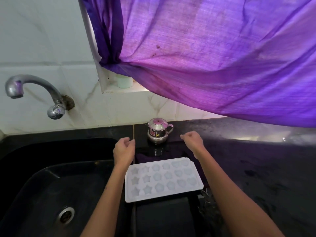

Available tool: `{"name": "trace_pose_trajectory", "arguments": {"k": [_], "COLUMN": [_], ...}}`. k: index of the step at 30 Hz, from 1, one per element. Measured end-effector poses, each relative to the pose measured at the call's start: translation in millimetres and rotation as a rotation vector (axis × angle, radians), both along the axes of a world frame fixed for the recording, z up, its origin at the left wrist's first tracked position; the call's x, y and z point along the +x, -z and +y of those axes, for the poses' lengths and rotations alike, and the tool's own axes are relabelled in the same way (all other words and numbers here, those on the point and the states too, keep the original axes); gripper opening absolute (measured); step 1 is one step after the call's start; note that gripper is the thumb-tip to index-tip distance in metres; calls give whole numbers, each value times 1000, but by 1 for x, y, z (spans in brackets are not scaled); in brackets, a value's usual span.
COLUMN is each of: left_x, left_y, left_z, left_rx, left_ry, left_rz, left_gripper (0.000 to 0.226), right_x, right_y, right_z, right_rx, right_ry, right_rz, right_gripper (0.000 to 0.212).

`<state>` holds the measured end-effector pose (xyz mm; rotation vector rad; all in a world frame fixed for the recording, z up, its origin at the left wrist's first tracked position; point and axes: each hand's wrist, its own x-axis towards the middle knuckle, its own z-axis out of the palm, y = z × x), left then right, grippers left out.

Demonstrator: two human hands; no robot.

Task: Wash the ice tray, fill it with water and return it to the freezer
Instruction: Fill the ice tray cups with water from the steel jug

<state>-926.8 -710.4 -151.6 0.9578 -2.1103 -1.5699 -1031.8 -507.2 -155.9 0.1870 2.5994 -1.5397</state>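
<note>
Ice tray [163, 179] lies flat on the dark desk [256, 168] right at your front edge, just right of the sink [51, 194], its near-left corner reaching over the seam by the basin. Its star and shell moulds face up; whether they hold water, ice or nothing you cannot tell from here, as they look only pale and cloudy.

Your left hand [124, 151] hovers at about 11 o'clock from the tray, apart from it, fingers loosely curled and holding nothing. Your right hand [193, 141] hovers at about 1 o'clock, also clear of the tray, fingers loosely bent, thumb and forefinger close together but with nothing visible between them.

A small steel pot [158, 131] with a lid stands at 12 o'clock beyond the tray, between your two hands. The tap [34, 93] sits at 10 o'clock over the far-left side of the sink, and no water runs from it. A purple curtain [213, 57] hangs across the upper right.

By my reading, you are early in the job: the sink looks dry, the tap is off, and the tray is not under it. Washing, filling and the trip to the freezer, which is nowhere in view, all seem left to do.
</note>
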Motion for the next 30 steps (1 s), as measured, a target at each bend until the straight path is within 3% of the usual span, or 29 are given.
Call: {"name": "trace_pose_trajectory", "arguments": {"k": [3, 6, 9, 15, 19, 23, 27, 30], "left_x": [33, 58, 75, 88, 91, 94, 99, 100], "left_y": [8, 17, 23, 32, 33, 35, 33, 34], "left_z": [2, 11, 21, 31, 33, 33, 35, 33], "left_rx": [-53, -67, -75, -85, -25, 44, 101, 122], "left_ry": [-27, -80, -89, -94, -97, -99, -98, -78], "left_rz": [-58, -104, -137, -193, -190, -202, -177, -156], "left_gripper": [44, 42, 9, 27, 29, 21, 34, 24], "right_x": [25, 50, 69, 88, 93, 98, 99, 99], "right_y": [15, 31, 43, 55, 56, 54, 55, 56], "right_z": [23, 41, 50, 54, 55, 55, 52, 52], "right_rx": [114, 209, 230, 200, 203, 191, 219, 193], "right_ry": [28, 99, 130, 117, 106, 82, 57, 57], "right_rz": [13, -34, -64, -77, -46, -57, -73, -84], "right_gripper": [27, 12, 17, 22, 36, 30, 26, 25]}}
